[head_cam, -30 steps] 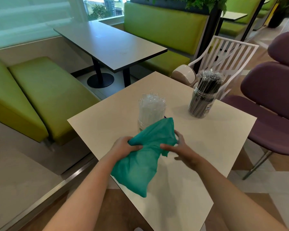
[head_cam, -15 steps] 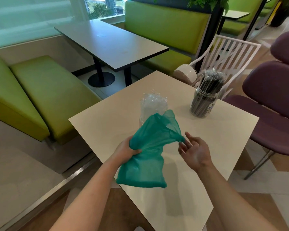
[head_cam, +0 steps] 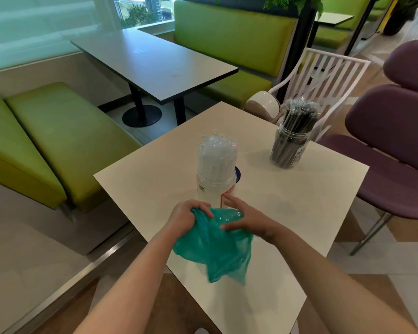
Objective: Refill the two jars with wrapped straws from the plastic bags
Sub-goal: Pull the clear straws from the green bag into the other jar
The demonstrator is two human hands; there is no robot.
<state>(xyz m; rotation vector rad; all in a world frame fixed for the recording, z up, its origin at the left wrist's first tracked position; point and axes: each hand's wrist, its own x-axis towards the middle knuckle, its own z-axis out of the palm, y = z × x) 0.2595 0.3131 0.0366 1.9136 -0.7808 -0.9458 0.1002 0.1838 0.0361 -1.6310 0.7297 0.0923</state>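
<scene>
1. Green benches and a dark cafe table filled the background beyond the pale square desk (head_cam: 299, 213) I stood at.
2. Near the middle of the desk, the nearer jar (head_cam: 215, 186) stood upright, packed with clear wrapped straws (head_cam: 216, 153) that rose well above its rim.
3. Toward the far right corner, the other jar (head_cam: 290, 148) stood well apart from the first, crammed with dark wrapped straws (head_cam: 299, 116).
4. My left hand (head_cam: 187, 219) had its fingers curled into a bunch of the green plastic bag (head_cam: 217, 251), gripping it just in front of the nearer jar.
5. My right hand (head_cam: 241, 219) lay on the top of the bag with its fingers fairly straight, pressing it rather than clutching it.
6. The bag hung limp and crumpled over the desk's near edge; I could see no straws in it.
7. I judged the filling as good as done, since both jars looked full, with little left but to crush the bag and clear it away.
</scene>
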